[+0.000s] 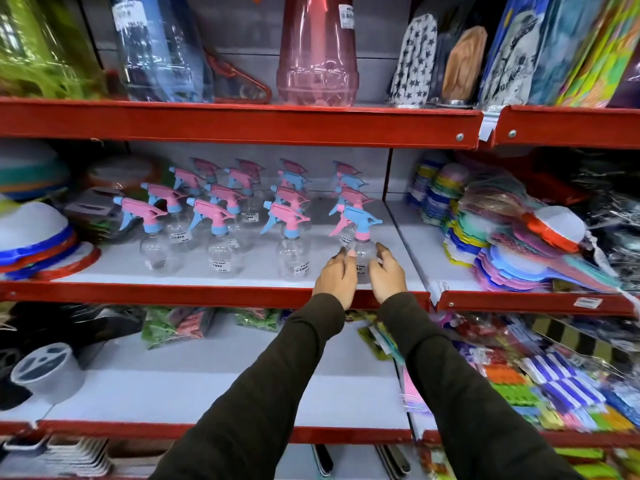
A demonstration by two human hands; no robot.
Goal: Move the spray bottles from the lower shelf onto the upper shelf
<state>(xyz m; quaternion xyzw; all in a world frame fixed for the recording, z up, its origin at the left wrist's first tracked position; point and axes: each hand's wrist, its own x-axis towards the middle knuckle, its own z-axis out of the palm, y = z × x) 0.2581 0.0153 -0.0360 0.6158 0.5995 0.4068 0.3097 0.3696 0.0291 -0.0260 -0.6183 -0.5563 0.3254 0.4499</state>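
Both hands reach onto the middle shelf (207, 268) at centre frame. Left hand (336, 277) and right hand (386, 271) sit on either side of 1 clear spray bottle (362, 252) — fingers open and curved toward its body, fingertips at or just beside the plastic. Whether either hand actually presses on the bottle cannot be told. Dark sleeves (467, 393) cover both forearms.

This bottle carries a blue trigger head with a pink lever and stands upright at the front of the rightmost row. The remaining spray bottles (221, 237) stand upright in 4 rows across the same shelf, most with pink heads and blue levers, several bearing white price labels.

Upper frame: a higher shelf (242, 121) with a red edge holds a tall pink plastic container (317, 60) and a clear blue one (162, 53).

Lower frame: the shelf below (207, 386) — mostly bare grey at centre.
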